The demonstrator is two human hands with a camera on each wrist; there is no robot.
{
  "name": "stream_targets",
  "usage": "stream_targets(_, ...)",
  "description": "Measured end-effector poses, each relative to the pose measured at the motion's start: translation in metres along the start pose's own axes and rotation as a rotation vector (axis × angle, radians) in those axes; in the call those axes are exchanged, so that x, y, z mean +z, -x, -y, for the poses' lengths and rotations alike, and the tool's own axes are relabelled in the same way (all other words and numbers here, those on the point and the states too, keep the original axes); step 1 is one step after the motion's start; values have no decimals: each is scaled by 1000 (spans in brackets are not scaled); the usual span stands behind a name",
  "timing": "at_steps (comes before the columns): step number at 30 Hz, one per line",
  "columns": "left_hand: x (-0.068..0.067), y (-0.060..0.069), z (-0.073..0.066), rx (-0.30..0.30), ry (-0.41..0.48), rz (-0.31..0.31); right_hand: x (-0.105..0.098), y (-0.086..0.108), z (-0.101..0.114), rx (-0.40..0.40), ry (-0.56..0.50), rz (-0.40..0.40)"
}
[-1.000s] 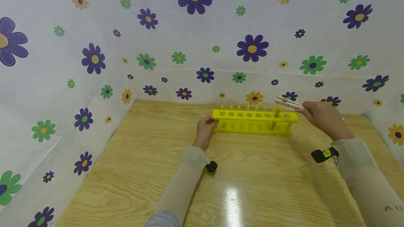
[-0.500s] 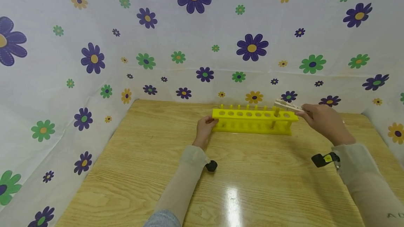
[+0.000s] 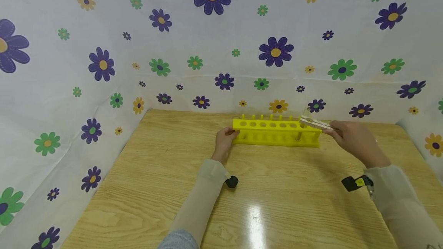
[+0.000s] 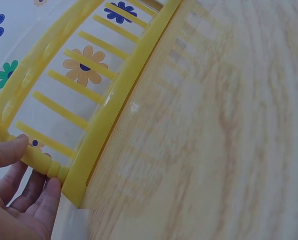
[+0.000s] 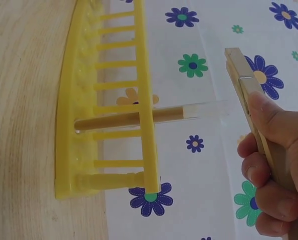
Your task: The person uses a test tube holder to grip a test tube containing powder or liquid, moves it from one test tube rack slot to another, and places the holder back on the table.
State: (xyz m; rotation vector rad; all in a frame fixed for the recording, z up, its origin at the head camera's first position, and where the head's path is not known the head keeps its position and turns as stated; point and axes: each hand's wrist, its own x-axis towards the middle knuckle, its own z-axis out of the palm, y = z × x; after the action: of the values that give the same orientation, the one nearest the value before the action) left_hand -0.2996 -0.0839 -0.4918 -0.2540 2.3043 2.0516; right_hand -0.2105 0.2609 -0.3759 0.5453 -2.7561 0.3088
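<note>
A yellow test tube rack stands on the table near the back. My left hand holds its left end, with thumb and fingers around the end post. One test tube with brown liquid stands in the second hole from the right; its clear upper part rises above the rack. In my right hand is a wooden test tube clamp, gripped by its handle. In the head view the clamp's tip overlaps the tube's upper part. The right wrist view shows the tip apart from the tube, beside its mouth.
The wooden table ends at a white flowered cloth behind the rack, which also hangs at the sides. Short yellow pegs line the rack's rear edge. Both wrists carry small black cameras.
My right hand has lowered a little, bringing the clamp's tip from above the rack down to the tube's upper part in the head view. The left hand and the rack stay put.
</note>
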Motion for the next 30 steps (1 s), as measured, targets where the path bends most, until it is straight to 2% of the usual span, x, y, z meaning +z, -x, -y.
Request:
stream_targets(19,-1,3,-3,-11,18,7,9,17,2,-4,-14,-15)
stream_targets(21,-1,2,-2,-12,7,0,10,18,2,6,-22,-5)
stream_targets(22,0,-2,2,-11,3,-5,10,19,3,18,-29,9)
stream_targets(26,0,-1,2,-10,0,-8,9,21,4,54,-49,72)
stream_targets(30,0,-1,1,-5,4,-10,10,21,3,57,-49,80)
